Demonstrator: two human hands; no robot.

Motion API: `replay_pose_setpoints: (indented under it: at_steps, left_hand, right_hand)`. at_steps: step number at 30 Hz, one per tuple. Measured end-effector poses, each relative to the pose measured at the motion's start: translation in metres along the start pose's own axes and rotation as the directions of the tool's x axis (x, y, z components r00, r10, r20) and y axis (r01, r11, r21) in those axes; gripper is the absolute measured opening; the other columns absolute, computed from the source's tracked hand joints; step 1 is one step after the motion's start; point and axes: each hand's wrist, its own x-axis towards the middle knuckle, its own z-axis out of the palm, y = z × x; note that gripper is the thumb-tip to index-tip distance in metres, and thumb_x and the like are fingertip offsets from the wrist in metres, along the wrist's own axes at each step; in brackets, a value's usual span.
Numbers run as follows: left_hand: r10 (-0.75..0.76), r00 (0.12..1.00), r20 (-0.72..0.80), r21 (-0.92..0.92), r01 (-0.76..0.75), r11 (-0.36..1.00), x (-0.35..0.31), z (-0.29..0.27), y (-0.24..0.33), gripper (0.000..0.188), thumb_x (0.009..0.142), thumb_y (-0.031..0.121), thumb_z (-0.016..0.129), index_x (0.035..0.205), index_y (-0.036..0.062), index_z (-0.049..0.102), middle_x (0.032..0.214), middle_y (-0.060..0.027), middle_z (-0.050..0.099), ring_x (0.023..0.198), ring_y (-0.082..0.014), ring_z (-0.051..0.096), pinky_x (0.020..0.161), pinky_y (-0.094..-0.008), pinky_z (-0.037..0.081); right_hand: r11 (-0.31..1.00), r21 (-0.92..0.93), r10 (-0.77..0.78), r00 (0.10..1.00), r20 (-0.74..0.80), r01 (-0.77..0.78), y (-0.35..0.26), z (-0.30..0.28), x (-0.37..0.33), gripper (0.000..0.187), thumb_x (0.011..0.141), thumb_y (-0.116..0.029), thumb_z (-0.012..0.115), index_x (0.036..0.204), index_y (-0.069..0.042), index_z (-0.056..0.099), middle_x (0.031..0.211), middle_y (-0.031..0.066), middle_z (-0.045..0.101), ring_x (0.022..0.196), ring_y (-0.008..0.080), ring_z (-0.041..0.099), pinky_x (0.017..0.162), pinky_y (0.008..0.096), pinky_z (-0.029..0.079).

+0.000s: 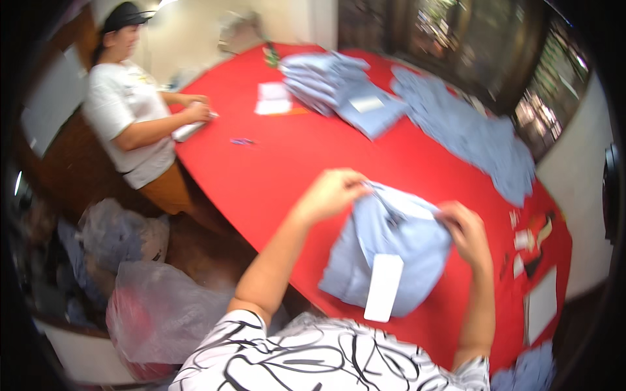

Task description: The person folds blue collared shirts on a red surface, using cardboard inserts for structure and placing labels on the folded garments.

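Left hand (342, 188), right hand (464, 228): grip pinched closed on blue garment (414, 244), upper edge; white rectangular tag (383, 287) at front.

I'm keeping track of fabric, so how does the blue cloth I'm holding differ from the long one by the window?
The held cloth is pinched by left hand and right hand; the long cloth lies untouched on the red table. The held cloth shows a white tag; the long cloth shows none. Both are light blue.

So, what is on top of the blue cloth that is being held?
A white card covers part of the cloth, near its lower edge. Whatever is beneath the card cannot be seen.
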Motion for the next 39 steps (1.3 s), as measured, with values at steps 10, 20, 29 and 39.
replay_pose_setpoints:
  at_steps: [10,20,29,39]
  left_hand:
    - [-0.326,0.93,0.169,-0.032,0.336,0.941,0.032,0.075,-0.145,0.026,0.093,0.013,0.064,0.114,-0.002,0.067,0.088,-0.0053,0.068,0.081,-0.0112,0.061,0.077,-0.026,0.049]
    - [-0.256,0.939,0.231,0.039,0.254,0.967,0.054,0.072,-0.153,0.02,0.09,0.014,0.068,0.102,-0.0022,0.07,0.084,-0.0044,0.067,0.078,-0.0107,0.06,0.073,-0.0258,0.049]
    - [-0.099,0.98,0.171,0.256,0.053,0.965,0.076,0.092,-0.121,0.019,0.086,0.016,0.07,0.097,0.0,0.071,0.078,-0.0084,0.068,0.073,-0.0145,0.062,0.07,-0.0289,0.05]
    - [-0.192,0.941,0.279,0.15,0.154,0.977,0.078,0.092,-0.146,0.021,0.086,0.02,0.07,0.096,0.0005,0.071,0.079,-0.0076,0.067,0.074,-0.0136,0.062,0.069,-0.029,0.05]
  right_hand:
    - [0.487,0.655,0.625,0.754,0.201,-0.578,0.136,0.093,-0.049,0.033,0.088,-0.018,0.065,0.117,-0.003,0.065,0.106,0.0106,0.07,0.104,0.0188,0.064,0.097,0.0293,0.046]
    - [0.599,0.539,0.662,0.745,0.082,-0.592,0.139,0.11,-0.048,0.02,0.088,-0.005,0.063,0.107,0.0,0.067,0.096,0.0096,0.07,0.089,0.0159,0.066,0.082,0.0302,0.051]
    - [0.724,-0.123,0.624,0.721,-0.3,-0.678,0.093,0.119,-0.042,0.024,0.086,-0.016,0.069,0.108,-0.005,0.066,0.105,0.0137,0.064,0.097,0.0273,0.061,0.083,0.0396,0.05]
    - [0.673,-0.363,0.635,0.755,-0.163,-0.644,-0.005,0.159,-0.051,0.046,0.087,-0.022,0.065,0.129,-0.006,0.054,0.106,0.0138,0.057,0.098,0.0308,0.062,0.083,0.0406,0.053]
